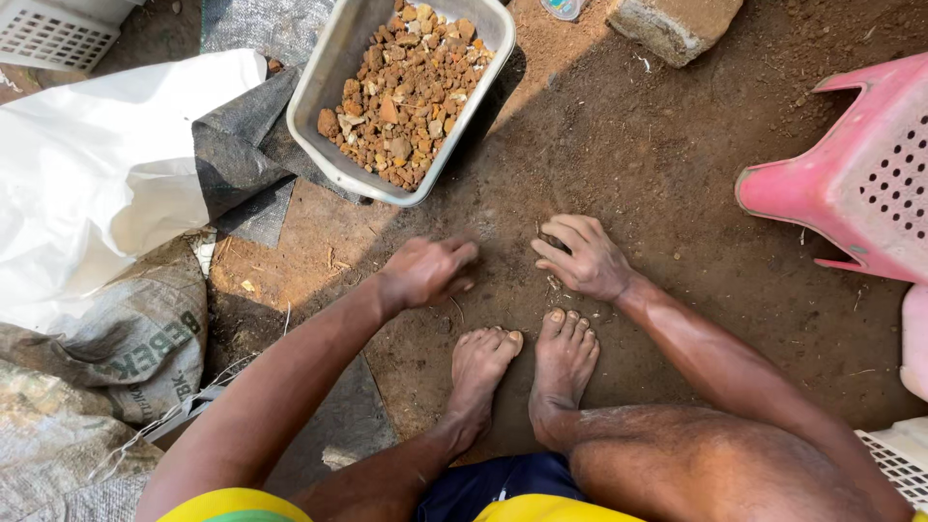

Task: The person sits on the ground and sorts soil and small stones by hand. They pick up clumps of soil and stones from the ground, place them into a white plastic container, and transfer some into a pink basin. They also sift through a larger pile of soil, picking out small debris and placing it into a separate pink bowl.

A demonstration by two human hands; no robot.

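Observation:
I crouch over bare brown soil [638, 164], my bare feet [527, 362] together below my hands. My left hand [425, 271] is curled with its fingers closed, low over the dirt and slightly blurred; whether it grips any soil I cannot see. My right hand [580, 256] rests on the ground just to its right, fingers bent and spread, scratching at the soil. A grey metal tray [333, 58] filled with several reddish-brown stones [406, 87] sits just beyond my left hand.
A white plastic sheet [97, 164] and grey woven sacks [126, 338] lie at left, over dark fabric [242, 145]. A pink plastic stool [860, 174] stands at right, a stone block [672, 24] at top, white baskets at the top left [48, 34] and bottom right [899, 459].

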